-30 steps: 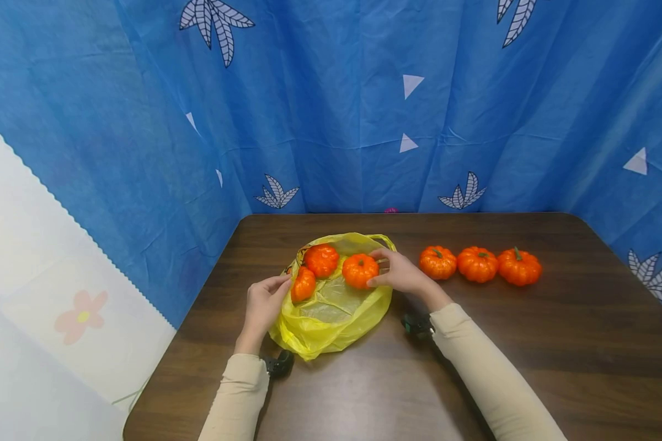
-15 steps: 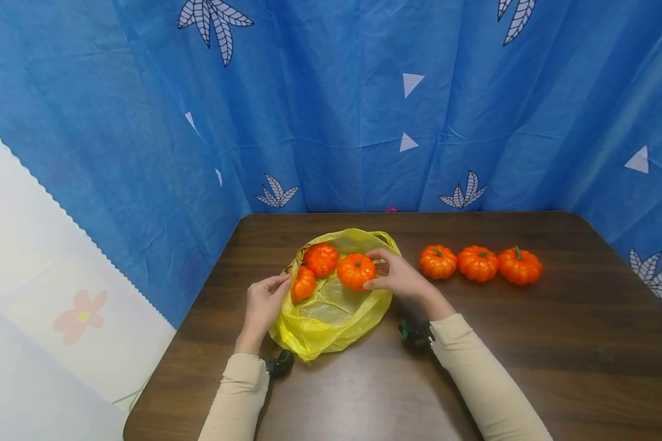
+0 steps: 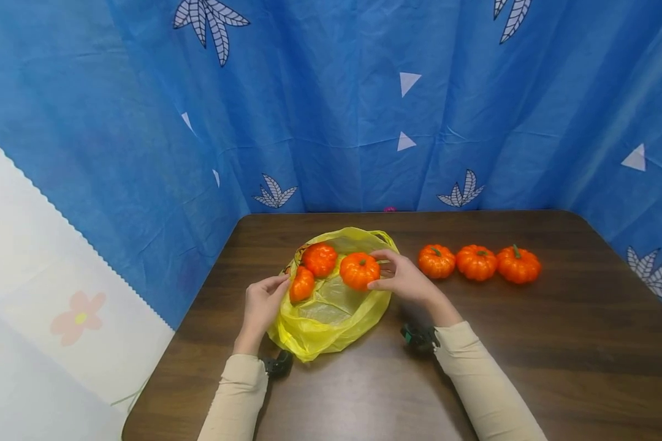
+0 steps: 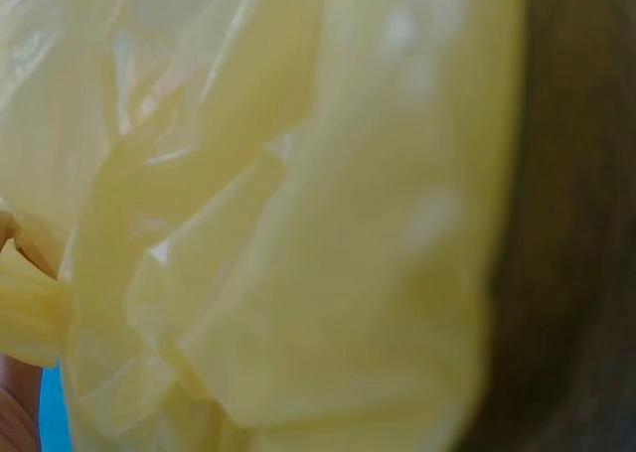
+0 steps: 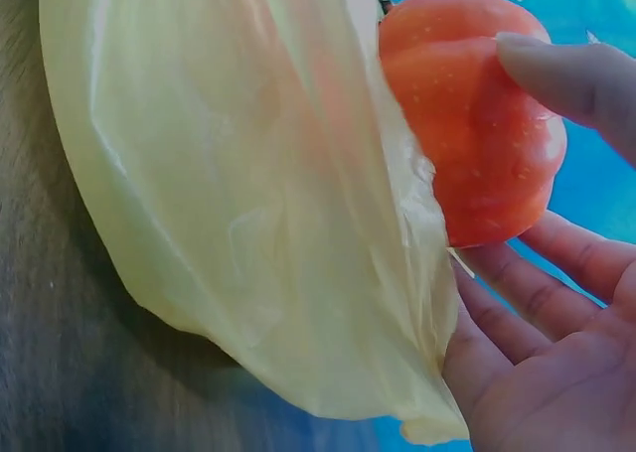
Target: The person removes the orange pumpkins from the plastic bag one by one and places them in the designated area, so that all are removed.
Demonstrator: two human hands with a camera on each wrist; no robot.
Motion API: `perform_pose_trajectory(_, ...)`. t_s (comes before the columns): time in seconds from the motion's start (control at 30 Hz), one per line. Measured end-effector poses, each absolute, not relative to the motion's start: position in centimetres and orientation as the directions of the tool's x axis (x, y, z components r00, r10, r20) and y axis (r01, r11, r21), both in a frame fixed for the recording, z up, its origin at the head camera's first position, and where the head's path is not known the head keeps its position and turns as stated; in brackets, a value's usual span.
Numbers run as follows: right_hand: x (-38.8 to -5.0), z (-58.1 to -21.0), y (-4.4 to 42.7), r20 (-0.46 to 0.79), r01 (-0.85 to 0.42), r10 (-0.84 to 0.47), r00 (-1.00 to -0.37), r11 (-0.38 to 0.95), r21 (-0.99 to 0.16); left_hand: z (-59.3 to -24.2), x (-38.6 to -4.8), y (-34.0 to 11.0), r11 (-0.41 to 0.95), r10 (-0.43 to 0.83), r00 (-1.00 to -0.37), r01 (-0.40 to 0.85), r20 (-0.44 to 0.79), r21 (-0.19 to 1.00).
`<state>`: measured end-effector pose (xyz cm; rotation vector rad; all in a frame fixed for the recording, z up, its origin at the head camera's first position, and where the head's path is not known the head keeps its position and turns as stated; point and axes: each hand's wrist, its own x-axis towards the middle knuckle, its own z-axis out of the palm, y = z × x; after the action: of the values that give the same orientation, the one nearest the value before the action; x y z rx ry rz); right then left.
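A yellow plastic bag (image 3: pixel 331 340) lies with its mouth spread wide. Its left rim is pinched between the thumb and fingers of my left hand (image 3: pixel 262 306); the left wrist view is mostly filled by blurred yellow bag film (image 4: pixel 348 233). Over the right part of the mouth, my right hand (image 3: pixel 408 278) holds a small orange pumpkin (image 3: pixel 360 271) by its side. In the right wrist view the thumb lies on that pumpkin (image 5: pixel 477 114), and the bag's edge (image 5: pixel 417 243) covers part of it and touches the fingers. Inside the bag sit two more pumpkins, one behind (image 3: pixel 320 260) and one nearer (image 3: pixel 301 285).
To the right of the bag stand three pumpkins in a row: a left one (image 3: pixel 436 261), a middle one (image 3: pixel 477 263) and a right one (image 3: pixel 518 264). The brown wooden table (image 3: pixel 529 343) ends at a blue curtain (image 3: pixel 331 122) behind.
The pumpkin in my right hand has shifted only slightly and looks a little nearer the head camera. The far right rim of the bag has moved a bit. My left hand stays in place.
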<state>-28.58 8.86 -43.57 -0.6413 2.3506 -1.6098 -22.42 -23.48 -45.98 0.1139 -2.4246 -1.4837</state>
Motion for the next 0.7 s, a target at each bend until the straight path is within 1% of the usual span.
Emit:
perform_pose_trajectory(0.2, -28.4, -43.5, 9.4, 0.059, -0.237, -0.449, -0.891, 0.352, -0.906, -46.0, -22.5, -23.6, 0.474, -0.22, -0.955, 0.071, 0.197, 0.878)
perform_pose_trajectory(0.5, -28.3, -43.5, 10.4, 0.074, -0.269, -0.493, -0.867, 0.337, -0.902, -46.2, -22.5, -23.6, 0.48, -0.224, -0.954, 0.068, 0.197, 0.874)
perform_pose_trajectory(0.7, -28.2, -43.1, 11.2, 0.05, -0.256, -0.539, -0.841, 0.315, -0.914, -46.0, -22.4, -23.6, 0.483, -0.226, -0.954, 0.066, 0.197, 0.873)
